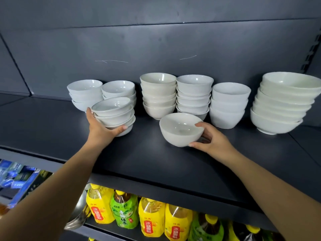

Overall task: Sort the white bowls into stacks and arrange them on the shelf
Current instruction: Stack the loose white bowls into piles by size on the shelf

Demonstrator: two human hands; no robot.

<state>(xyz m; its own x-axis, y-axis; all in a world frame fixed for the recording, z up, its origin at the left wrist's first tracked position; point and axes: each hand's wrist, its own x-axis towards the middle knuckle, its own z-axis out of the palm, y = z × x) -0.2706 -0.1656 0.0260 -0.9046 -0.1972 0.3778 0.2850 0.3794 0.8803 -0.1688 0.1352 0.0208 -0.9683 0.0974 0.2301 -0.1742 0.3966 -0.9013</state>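
The left hand (pixel 101 129) cups a tilted stack of 4 dark-rimmed bowls (pixel 112 113), thumb up its side and fingers curled under the base, just left of the cream stack of 5 bowls (pixel 158 94). The right hand (pixel 214 139) pinches 1 loose white bowl (pixel 179 129) just in front of that cream stack, thumb at the rim and fingers below. The glazed ceramic looks hard, slick and chippable. The stack is likely heavy, so a hold under its base suits it, though the tilt could let the bowls slide.
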